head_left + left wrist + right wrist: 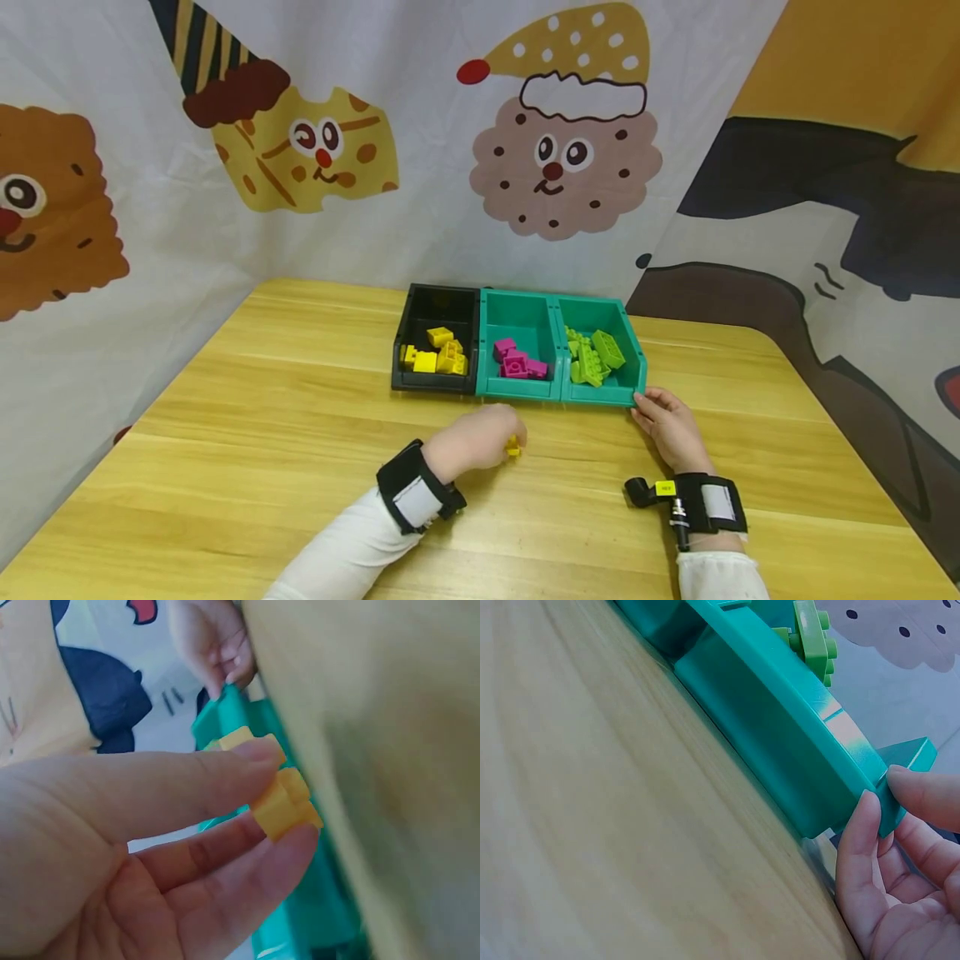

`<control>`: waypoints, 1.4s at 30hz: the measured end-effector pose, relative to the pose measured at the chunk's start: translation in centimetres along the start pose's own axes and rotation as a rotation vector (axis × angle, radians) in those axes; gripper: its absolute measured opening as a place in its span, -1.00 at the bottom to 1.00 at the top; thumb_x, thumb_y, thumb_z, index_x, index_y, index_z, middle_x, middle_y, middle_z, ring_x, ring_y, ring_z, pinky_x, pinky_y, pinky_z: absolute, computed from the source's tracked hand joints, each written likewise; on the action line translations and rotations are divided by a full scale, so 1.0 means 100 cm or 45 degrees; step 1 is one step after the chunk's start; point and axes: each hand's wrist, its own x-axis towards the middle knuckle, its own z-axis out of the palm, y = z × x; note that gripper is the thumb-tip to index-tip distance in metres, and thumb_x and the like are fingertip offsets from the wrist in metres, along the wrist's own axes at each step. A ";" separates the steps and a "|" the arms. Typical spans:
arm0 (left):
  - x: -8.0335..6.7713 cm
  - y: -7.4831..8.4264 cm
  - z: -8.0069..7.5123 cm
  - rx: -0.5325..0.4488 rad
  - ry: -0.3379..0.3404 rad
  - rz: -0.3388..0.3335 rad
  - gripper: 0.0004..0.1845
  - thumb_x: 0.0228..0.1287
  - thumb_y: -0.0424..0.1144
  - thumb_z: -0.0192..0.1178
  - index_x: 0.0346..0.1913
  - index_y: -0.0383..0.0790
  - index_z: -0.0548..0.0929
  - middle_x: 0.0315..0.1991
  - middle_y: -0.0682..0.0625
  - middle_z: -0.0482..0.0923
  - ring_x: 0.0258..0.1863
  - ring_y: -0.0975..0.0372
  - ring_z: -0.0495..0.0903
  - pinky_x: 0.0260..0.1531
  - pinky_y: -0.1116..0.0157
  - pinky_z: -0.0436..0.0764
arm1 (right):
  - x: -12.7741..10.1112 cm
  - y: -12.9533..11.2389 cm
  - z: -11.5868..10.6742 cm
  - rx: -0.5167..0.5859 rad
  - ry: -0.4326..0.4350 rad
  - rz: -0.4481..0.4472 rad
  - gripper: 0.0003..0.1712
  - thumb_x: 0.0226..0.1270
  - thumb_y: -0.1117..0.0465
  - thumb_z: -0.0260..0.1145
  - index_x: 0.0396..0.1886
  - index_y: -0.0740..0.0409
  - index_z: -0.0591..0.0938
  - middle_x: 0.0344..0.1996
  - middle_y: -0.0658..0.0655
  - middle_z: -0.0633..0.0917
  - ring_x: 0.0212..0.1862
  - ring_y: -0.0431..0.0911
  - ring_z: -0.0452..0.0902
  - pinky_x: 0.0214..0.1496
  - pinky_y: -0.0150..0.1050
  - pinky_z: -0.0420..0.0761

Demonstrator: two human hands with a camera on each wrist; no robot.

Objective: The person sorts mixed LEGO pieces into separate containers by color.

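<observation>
Between the thumb and fingertips of my left hand (476,439) is a small yellow toy building brick (279,806), its studs showing in the left wrist view. This hand is low over the table, in front of the middle bin. My right hand (672,429) pinches the front right corner of the right-hand teal bin (769,739), thumb on top of the rim and fingers at the outside. Lime green bricks (590,364) lie in that bin. The middle teal bin (521,310) holds magenta bricks (514,363), and the black bin (433,382) holds yellow bricks (425,362).
The three bins stand side by side toward the back of the wooden table (300,433). Behind it hangs a white cloth (427,242) printed with cartoon food faces. Both wrists wear black straps, and a small camera (639,492) sticks out from the right one.
</observation>
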 end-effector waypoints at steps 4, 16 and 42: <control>-0.003 -0.006 -0.011 -0.025 0.059 0.010 -0.80 0.17 -0.35 0.30 -0.12 -0.17 0.72 -0.14 0.01 0.66 -0.11 0.23 0.57 0.01 0.35 0.53 | 0.000 -0.002 0.001 0.012 0.010 0.002 -0.98 0.38 0.20 0.19 -0.26 0.03 0.51 -0.35 -0.12 0.50 -0.24 -0.33 0.48 -0.10 -0.50 0.56; -0.009 -0.028 -0.036 -0.203 0.341 -0.146 -0.76 0.18 -0.45 0.25 -0.08 -0.27 0.69 -0.10 -0.09 0.60 -0.08 0.13 0.57 0.00 0.23 0.57 | 0.002 0.003 -0.001 0.029 -0.002 0.007 -0.94 0.33 0.17 0.25 -0.28 0.01 0.53 -0.33 -0.12 0.50 -0.23 -0.32 0.48 -0.10 -0.49 0.56; 0.006 -0.088 -0.036 -0.110 0.633 -0.594 -0.68 0.24 -0.39 0.21 0.05 -0.43 0.59 -0.11 -0.29 0.58 -0.12 -0.03 0.59 -0.03 0.08 0.57 | 0.000 -0.002 0.001 0.010 0.038 0.017 -0.93 0.35 0.18 0.23 -0.25 0.04 0.51 -0.32 -0.12 0.49 -0.22 -0.33 0.47 -0.07 -0.50 0.55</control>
